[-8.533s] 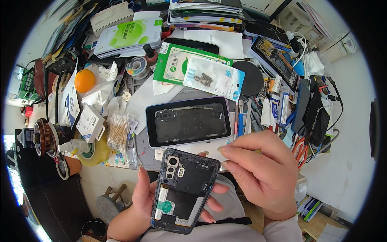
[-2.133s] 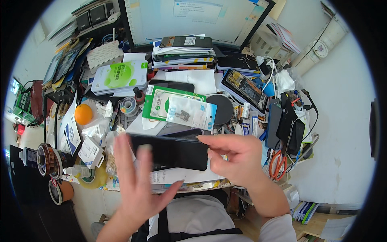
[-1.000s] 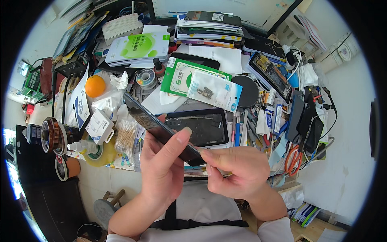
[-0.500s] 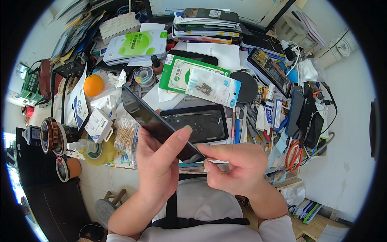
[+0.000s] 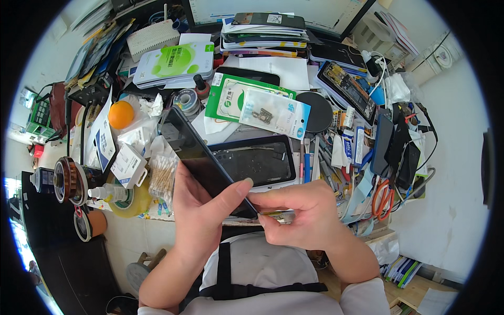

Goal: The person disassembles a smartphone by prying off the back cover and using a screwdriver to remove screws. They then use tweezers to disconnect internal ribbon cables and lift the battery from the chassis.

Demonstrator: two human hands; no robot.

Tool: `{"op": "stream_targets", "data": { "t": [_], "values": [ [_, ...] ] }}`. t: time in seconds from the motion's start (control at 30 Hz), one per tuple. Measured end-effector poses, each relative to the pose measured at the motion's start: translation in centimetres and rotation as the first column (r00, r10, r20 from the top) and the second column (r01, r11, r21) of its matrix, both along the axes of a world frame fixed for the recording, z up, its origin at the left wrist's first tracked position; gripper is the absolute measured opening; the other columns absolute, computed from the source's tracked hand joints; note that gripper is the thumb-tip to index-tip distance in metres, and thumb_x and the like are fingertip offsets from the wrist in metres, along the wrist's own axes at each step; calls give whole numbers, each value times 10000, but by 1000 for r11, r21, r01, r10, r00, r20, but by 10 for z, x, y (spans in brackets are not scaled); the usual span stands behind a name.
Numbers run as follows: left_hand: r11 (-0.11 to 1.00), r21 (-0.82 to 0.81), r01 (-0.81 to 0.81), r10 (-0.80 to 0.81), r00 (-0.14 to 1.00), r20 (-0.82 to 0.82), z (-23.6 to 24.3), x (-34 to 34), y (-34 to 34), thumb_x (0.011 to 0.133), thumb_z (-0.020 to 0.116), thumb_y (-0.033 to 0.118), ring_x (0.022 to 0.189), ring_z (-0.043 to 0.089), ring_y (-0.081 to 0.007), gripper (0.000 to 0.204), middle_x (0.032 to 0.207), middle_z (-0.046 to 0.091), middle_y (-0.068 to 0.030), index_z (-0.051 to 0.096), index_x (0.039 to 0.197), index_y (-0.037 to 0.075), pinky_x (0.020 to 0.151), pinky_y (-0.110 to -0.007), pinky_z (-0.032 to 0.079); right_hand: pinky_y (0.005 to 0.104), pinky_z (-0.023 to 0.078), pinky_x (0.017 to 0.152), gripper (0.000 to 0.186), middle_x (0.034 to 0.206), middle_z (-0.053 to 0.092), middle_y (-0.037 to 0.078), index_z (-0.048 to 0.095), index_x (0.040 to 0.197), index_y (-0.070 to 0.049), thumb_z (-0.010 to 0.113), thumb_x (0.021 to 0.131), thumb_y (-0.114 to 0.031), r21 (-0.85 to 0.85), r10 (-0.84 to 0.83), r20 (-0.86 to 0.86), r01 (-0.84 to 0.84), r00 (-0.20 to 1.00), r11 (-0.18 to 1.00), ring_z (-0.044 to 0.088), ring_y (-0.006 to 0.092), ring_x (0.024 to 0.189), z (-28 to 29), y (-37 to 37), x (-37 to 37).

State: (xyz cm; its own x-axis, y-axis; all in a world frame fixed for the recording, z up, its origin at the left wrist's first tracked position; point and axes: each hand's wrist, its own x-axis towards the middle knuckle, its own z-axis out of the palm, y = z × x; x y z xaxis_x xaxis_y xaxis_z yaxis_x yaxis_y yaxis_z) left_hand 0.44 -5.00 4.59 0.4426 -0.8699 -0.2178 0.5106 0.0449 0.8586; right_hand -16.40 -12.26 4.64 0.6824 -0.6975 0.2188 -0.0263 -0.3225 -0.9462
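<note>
Two bare hands are at one dark smartphone (image 5: 197,157), held tilted above the near edge of the bench, glossy face visible, its length running from far left to near right. The left hand (image 5: 202,212) is clamped round it, thumb laid over the glossy face near the lower end; its other fingers are largely hidden behind the body. The right hand (image 5: 302,212) has forefinger and thumb drawn close at the near right corner; whether they pinch the rim or some small part cannot be told. The phone's underside is out of sight.

A black phone housing (image 5: 262,160) lies on the bench just beyond the hands; the held phone conceals its left end. The bag of cotton swabs (image 5: 161,176), left of the phone, is partly covered on its right. The monitor (image 5: 278,13) is cut off at the top, and the stool (image 5: 137,273) at near left is partly hidden by the left forearm.

Open room for movement lies above the lap, between the forearms, and over the pale floor (image 5: 128,236) at left. On the right, a blue-handled tool (image 5: 307,163) and orange-handled scissors (image 5: 382,202) bound the space; beyond the housing, a clear pouch (image 5: 275,115) overlaps a green packet (image 5: 220,105).
</note>
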Motion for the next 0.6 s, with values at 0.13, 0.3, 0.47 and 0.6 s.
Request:
{"op": "stream_targets", "data": {
  "t": [0.13, 0.3, 0.47, 0.6],
  "values": [
    [997, -17, 70, -68, 992, 108, -2, 1, 4, 781, 810, -99, 1143, 616, -195, 704, 1244, 569, -109, 388, 1333, 15, 1004, -346, 534, 274, 596, 697, 236, 815, 771, 107, 766, 928, 20, 752, 693, 31, 48, 29, -69, -26, 997, 999, 760, 160, 742, 5, -1, -1],
    [991, -59, 122, -115, 988, 103, -3, -2, 6, 785, 825, -87, 1150, 603, -184, 691, 1241, 556, -98, 390, 1308, 34, 1004, -344, 535, 277, 575, 657, 189, 746, 737, 96, 753, 881, -10, 760, 693, 13, 82, 46, -122, -36, 992, 996, 732, 160, 676, 9, -2, 0],
    [983, -65, 172, -171, 985, 25, -3, 3, 13, 764, 802, -112, 1187, 571, -183, 691, 1254, 539, -89, 393, 1300, 39, 1032, -358, 514, 325, 546, 635, 185, 820, 728, 113, 712, 973, -23, 719, 789, -43, -25, 113, -153, -118, 982, 993, 711, 226, 703, 16, 1, -2],
    [975, -51, 217, -216, 976, 27, -8, 7, 16, 732, 809, -91, 1215, 526, -166, 697, 1254, 523, -76, 402, 1284, 36, 1048, -341, 475, 355, 563, 662, 307, 899, 741, 132, 711, 1111, -56, 738, 807, -90, 46, 210, -264, -205, 941, 978, 734, 276, 776, 30, 1, -7]
  ]
}}
